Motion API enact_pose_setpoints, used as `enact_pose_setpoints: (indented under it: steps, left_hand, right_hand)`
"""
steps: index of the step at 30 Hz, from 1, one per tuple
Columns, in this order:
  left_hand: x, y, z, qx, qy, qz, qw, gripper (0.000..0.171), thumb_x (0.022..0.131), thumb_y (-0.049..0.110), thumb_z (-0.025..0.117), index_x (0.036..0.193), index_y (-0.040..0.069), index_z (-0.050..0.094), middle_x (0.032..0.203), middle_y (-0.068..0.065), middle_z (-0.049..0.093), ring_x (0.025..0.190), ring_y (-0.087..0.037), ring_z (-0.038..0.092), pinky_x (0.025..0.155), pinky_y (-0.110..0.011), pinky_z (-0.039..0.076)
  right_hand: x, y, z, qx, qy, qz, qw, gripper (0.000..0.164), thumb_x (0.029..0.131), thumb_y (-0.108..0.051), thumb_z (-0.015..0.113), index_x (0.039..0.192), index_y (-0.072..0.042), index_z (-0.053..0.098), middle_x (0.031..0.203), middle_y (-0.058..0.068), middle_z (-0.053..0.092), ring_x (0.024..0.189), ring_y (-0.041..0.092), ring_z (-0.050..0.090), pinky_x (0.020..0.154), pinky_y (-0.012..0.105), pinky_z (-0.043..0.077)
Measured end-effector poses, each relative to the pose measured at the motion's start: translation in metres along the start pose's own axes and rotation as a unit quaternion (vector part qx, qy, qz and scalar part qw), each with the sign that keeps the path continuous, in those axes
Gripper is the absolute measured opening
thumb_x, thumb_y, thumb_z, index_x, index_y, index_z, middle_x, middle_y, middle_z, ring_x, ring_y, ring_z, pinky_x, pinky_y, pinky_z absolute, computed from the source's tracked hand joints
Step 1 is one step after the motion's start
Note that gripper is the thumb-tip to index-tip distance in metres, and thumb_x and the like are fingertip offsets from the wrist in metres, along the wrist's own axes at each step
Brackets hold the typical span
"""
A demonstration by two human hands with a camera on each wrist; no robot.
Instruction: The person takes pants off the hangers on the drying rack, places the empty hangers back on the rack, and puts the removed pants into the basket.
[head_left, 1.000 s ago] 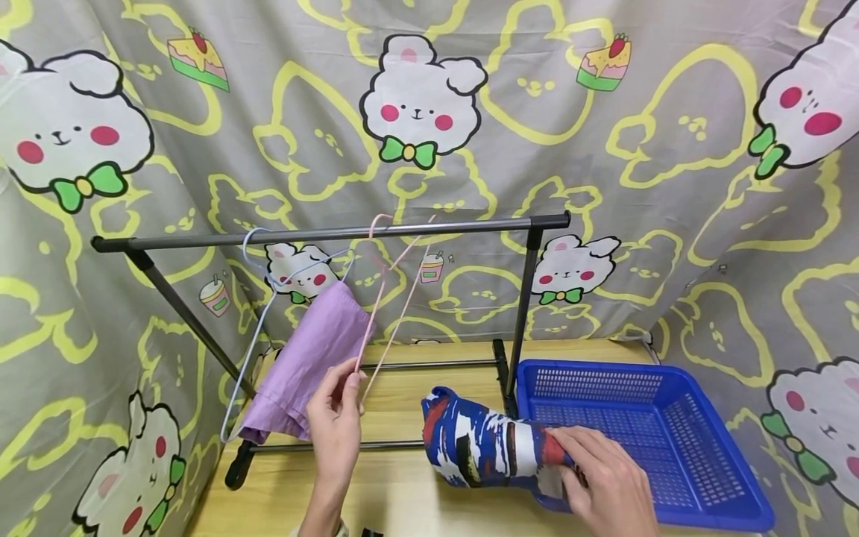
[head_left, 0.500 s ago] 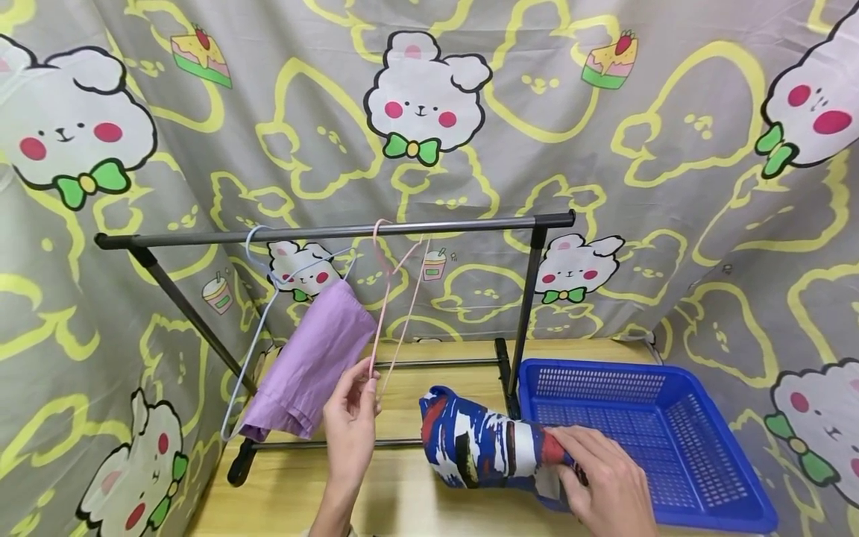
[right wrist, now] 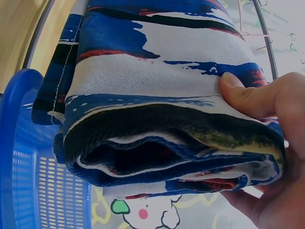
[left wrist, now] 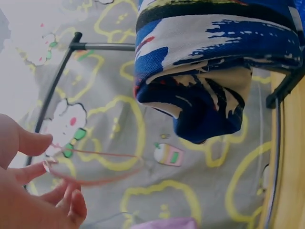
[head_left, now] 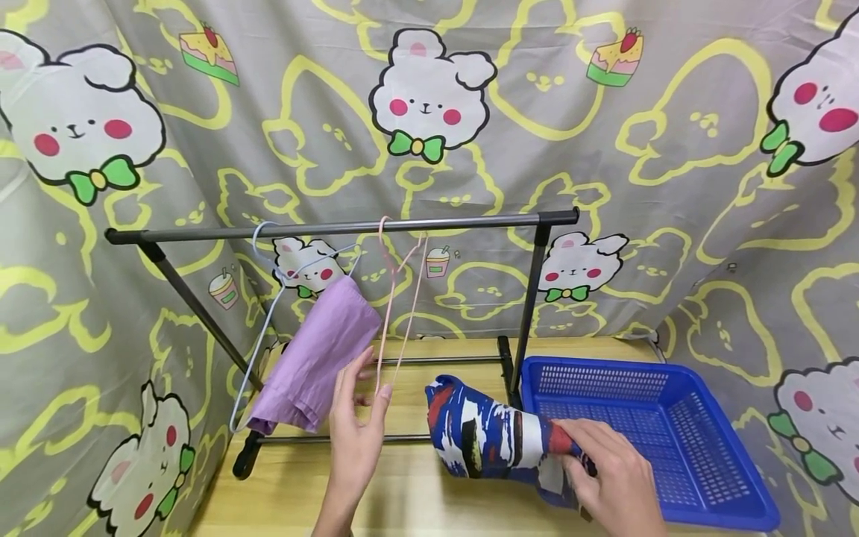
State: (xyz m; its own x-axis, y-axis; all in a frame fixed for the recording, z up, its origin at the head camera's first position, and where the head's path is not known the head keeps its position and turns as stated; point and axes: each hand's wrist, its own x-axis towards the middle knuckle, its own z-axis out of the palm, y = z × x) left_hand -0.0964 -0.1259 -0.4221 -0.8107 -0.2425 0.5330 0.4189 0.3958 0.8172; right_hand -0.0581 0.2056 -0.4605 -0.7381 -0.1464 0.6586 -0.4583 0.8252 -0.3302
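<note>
My left hand (head_left: 359, 418) is at the lower end of a pink clothes hanger (head_left: 388, 321) that hangs from the rack's bar. Its thumb and index finger stand apart, and in the left wrist view the hanger's end lies against the fingers (left wrist: 33, 172). With my right hand (head_left: 614, 473) I grip a folded cloth (head_left: 490, 432) patterned in blue, white, red and black. The thumb presses on top of it in the right wrist view, with fingers underneath. The cloth is held in front of the rack, its far end pointing left.
A black metal rack (head_left: 470, 222) stands on the wooden table (head_left: 416, 507). On its left hangs a light-blue hanger (head_left: 258, 347) with a folded purple cloth (head_left: 318, 358). At the right is a blue plastic basket (head_left: 705, 418). Printed curtains (head_left: 537, 164) enclose the space.
My left hand has moved right, swinging the pink hanger's lower end along, and its thumb and index finger have spread from their pinch. The right hand keeps its grip on the patterned cloth.
</note>
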Motion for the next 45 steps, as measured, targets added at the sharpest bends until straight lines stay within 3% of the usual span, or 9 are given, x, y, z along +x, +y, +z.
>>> enact_pose_setpoints:
  steps: [5,10,14,20,26,30,34,41,45]
  left_hand:
    - [-0.004,0.016,-0.001,0.091,0.024,0.077,0.9925,0.061,0.089,-0.003,0.075,0.145,0.013,0.058,0.147,-0.008,0.050,0.133,-0.026,0.045,0.109,-0.032,0.036]
    - [-0.009,0.033,0.004,0.076,0.000,0.161,0.9840,0.059,0.087,-0.002,0.075,0.142,0.008,0.059,0.144,-0.012,0.054,0.132,-0.031,0.049,0.116,-0.031,0.033]
    - [-0.012,0.034,0.018,0.039,-0.088,0.195,0.9760,0.059,0.087,0.001,0.076,0.142,0.009,0.058,0.144,-0.010,0.055,0.130,-0.030,0.054,0.113,-0.034,0.039]
    - [-0.014,0.013,0.044,0.034,-0.246,0.144,0.9579,0.053,0.100,0.022,0.069,0.149,0.016,0.052,0.148,-0.003,0.052,0.136,-0.021,0.050,0.108,-0.045,0.045]
    - [-0.009,-0.009,0.062,0.122,-0.341,0.163,0.9178,0.086,0.081,0.054,0.082,0.152,0.020,0.048,0.154,-0.003,0.046,0.142,-0.026,0.042,0.113,-0.056,0.037]
    - [-0.005,-0.016,0.070,0.210,-0.359,0.220,0.8825,0.114,0.057,0.064,0.092,0.154,0.023,0.046,0.155,-0.006,0.046,0.144,-0.031,0.041,0.115,-0.059,0.033]
    - [-0.002,-0.018,0.075,0.265,-0.371,0.240,0.8572,0.114,0.055,0.063,0.094,0.152,0.025,0.048,0.146,-0.003,0.056,0.136,-0.027,0.050,0.114,-0.055,0.037]
    - [-0.003,-0.019,0.080,0.274,-0.371,0.246,0.8524,0.080,0.067,0.048,0.096,0.136,0.025,0.064,0.117,0.004,0.072,0.100,-0.018,0.069,0.082,-0.037,0.057]
    - [-0.002,-0.021,0.080,0.260,-0.372,0.261,0.8521,0.067,0.069,0.046,0.095,0.128,0.026,0.069,0.106,0.008,0.074,0.084,-0.012,0.069,0.058,-0.023,0.048]
  right_hand:
    - [0.002,-0.001,-0.003,0.004,0.004,0.009,1.000,0.048,0.064,-0.003,0.084,0.110,-0.014,0.078,0.105,0.003,0.075,0.095,0.027,0.070,0.070,0.055,0.057]
    - [0.004,-0.002,-0.007,0.010,0.006,0.014,1.000,0.049,0.064,-0.004,0.085,0.111,-0.015,0.078,0.106,0.003,0.075,0.095,0.027,0.070,0.072,0.054,0.055]
    - [0.005,-0.003,-0.010,0.012,0.006,0.019,1.000,0.050,0.064,-0.004,0.086,0.112,-0.015,0.078,0.107,0.003,0.075,0.096,0.026,0.070,0.073,0.055,0.055]
    - [0.008,-0.003,-0.010,0.018,0.002,0.023,1.000,0.050,0.065,-0.006,0.090,0.112,-0.018,0.079,0.106,0.001,0.076,0.093,0.024,0.071,0.069,0.054,0.056]
    - [0.009,-0.002,-0.009,0.006,-0.003,0.039,0.999,0.046,0.065,-0.008,0.091,0.109,-0.017,0.079,0.103,0.003,0.077,0.091,0.026,0.072,0.065,0.054,0.057]
    - [0.010,-0.001,-0.008,0.001,-0.006,0.038,0.999,0.043,0.064,-0.009,0.091,0.105,-0.015,0.080,0.101,0.004,0.077,0.088,0.026,0.073,0.064,0.053,0.057]
    - [0.010,0.000,-0.007,-0.002,-0.010,0.033,0.999,0.042,0.063,-0.009,0.092,0.103,-0.014,0.080,0.099,0.004,0.077,0.087,0.026,0.073,0.063,0.051,0.058]
    - [0.009,0.003,-0.007,0.006,-0.035,0.034,0.999,0.042,0.065,-0.012,0.093,0.105,-0.015,0.080,0.101,0.003,0.077,0.087,0.024,0.073,0.062,0.047,0.058]
    - [0.010,0.006,-0.011,0.009,-0.071,0.030,0.997,0.041,0.070,-0.014,0.093,0.109,-0.017,0.079,0.102,-0.001,0.075,0.089,0.020,0.072,0.064,0.043,0.058]
